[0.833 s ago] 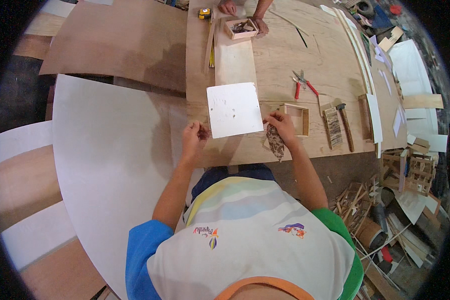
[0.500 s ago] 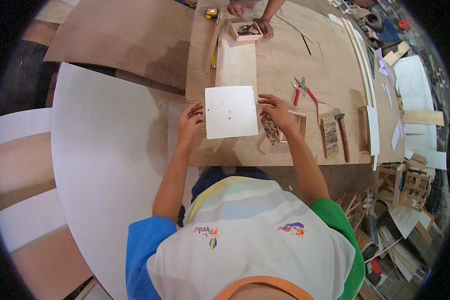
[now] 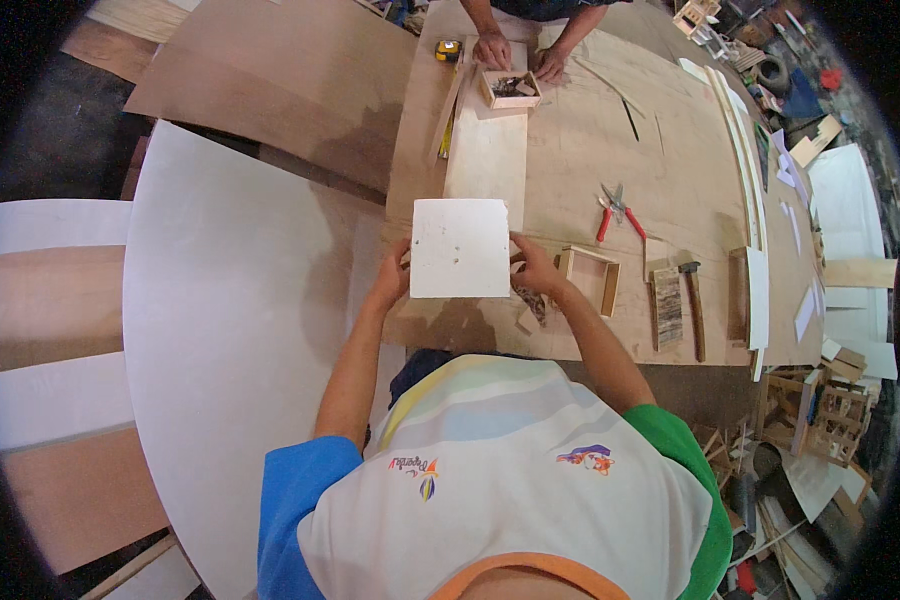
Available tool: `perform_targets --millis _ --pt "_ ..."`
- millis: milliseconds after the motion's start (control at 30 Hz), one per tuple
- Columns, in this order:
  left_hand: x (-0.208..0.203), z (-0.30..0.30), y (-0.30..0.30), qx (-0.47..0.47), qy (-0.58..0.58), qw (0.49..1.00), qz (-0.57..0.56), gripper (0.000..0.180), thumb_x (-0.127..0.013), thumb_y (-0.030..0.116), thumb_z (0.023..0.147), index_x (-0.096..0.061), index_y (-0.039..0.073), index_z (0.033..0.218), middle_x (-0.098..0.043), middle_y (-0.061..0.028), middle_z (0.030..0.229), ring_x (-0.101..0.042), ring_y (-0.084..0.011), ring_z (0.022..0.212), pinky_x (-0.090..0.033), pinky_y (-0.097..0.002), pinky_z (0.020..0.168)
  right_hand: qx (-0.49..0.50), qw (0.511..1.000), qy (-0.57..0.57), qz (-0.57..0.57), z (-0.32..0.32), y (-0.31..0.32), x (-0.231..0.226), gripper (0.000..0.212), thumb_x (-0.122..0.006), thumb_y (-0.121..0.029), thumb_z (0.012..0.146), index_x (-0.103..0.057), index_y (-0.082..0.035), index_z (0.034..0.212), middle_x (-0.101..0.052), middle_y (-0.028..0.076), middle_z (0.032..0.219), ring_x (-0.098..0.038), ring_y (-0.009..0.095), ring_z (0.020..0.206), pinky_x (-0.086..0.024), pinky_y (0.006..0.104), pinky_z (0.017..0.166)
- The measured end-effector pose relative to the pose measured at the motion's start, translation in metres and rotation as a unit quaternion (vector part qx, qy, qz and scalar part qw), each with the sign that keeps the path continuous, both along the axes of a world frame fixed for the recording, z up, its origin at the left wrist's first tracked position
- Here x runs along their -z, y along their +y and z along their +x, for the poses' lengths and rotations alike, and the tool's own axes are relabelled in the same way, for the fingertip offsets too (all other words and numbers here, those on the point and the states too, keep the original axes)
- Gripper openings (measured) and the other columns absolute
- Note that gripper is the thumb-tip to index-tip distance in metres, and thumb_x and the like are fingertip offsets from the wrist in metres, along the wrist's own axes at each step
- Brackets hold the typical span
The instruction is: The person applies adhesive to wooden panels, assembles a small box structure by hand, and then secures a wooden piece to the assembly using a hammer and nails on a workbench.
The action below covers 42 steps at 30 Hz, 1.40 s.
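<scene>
A square white board (image 3: 460,248) with a few small dark marks lies level in front of me, near the table's front edge. My left hand (image 3: 394,274) is at its left edge, fingers curled against the side and partly hidden by it. On the opposite edge, my right hand (image 3: 536,266) holds it with bent fingers. What is under the board is hidden. Just below my right hand, a brown mottled piece (image 3: 530,304) shows in part. An open wooden frame (image 3: 610,285) stands to the right of my right forearm.
Across the wooden table (image 3: 570,150), another person's hands (image 3: 493,50) are by a small wooden box (image 3: 511,89) of scraps. Red-handled pliers (image 3: 620,214), a hammer (image 3: 695,310) and a bark-like block (image 3: 666,308) lie right. A tape measure (image 3: 448,50) sits far left.
My hands have closed in from both sides onto the white board's edges. The board has turned slightly. Across the table, the other person's hands have moved to either side of the small box.
</scene>
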State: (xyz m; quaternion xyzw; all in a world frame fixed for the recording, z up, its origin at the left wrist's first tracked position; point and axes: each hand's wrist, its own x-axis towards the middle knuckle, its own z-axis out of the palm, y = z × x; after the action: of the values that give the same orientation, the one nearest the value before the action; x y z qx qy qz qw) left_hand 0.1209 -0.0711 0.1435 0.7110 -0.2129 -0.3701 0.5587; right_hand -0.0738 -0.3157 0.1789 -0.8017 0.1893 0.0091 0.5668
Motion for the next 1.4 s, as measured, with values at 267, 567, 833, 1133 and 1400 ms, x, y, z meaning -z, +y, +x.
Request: perform_targets --millis 267,567,833,1133,1400 --pt "-0.021 -0.003 -0.012 0.017 -0.015 1.000 -0.012 0.061 -0.068 0.020 0.083 -0.043 0.002 0.136 -0.049 -0.0169 0.134 -0.045 -0.0267 0.125 -0.039 -0.0408 0.104 -0.012 1.000 -0.014 -0.014 0.001 -0.011 0.008 0.078 -0.074 -0.006 0.072 -0.037 -0.007 0.141 -0.054 0.013 0.127 -0.062 0.022 0.095 -0.054 0.0328 0.071" --pt "-0.067 -0.010 -0.025 0.070 0.031 0.994 0.082 0.065 -0.058 0.047 0.089 -0.045 0.004 0.136 -0.051 -0.0165 0.131 -0.049 -0.0282 0.119 -0.034 -0.0392 0.104 0.090 0.984 0.043 0.144 -0.026 -0.019 -0.012 0.070 -0.068 -0.040 0.082 -0.046 0.003 0.132 -0.059 0.015 0.119 -0.058 0.023 0.105 -0.045 0.0340 0.091" --pt "-0.074 -0.023 -0.022 0.193 0.148 0.962 0.121 0.070 -0.037 0.058 0.095 -0.048 0.000 0.131 -0.058 -0.0152 0.120 -0.054 -0.0245 0.109 -0.044 -0.0352 0.089 0.153 0.937 0.172 0.262 -0.049 0.006 -0.018 0.056 -0.058 -0.047 0.089 -0.061 0.004 0.109 -0.063 0.009 0.101 -0.059 0.017 0.089 -0.048 0.0274 0.078" --pt "-0.059 -0.037 -0.019 0.215 0.194 0.951 0.104 0.071 -0.038 0.060 0.094 -0.040 0.006 0.139 -0.054 -0.0129 0.128 -0.052 -0.0255 0.114 -0.041 -0.0394 0.095 0.273 0.916 0.159 0.247 -0.081 0.043 -0.008 0.059 -0.060 -0.046 0.088 -0.058 0.006 0.116 -0.062 0.013 0.106 -0.060 0.019 0.091 -0.048 0.0296 0.080" --pt "0.003 -0.052 -0.031 0.186 0.177 0.966 0.013 0.062 -0.055 0.025 0.093 -0.029 0.002 0.144 -0.052 -0.0136 0.130 -0.050 -0.0234 0.117 -0.039 -0.0328 0.099 0.317 0.939 0.076 0.113 -0.105 0.091 -0.028 0.068 -0.069 -0.031 0.084 -0.042 0.003 0.136 -0.060 0.013 0.106 -0.058 0.018 0.089 -0.048 0.0304 0.079"
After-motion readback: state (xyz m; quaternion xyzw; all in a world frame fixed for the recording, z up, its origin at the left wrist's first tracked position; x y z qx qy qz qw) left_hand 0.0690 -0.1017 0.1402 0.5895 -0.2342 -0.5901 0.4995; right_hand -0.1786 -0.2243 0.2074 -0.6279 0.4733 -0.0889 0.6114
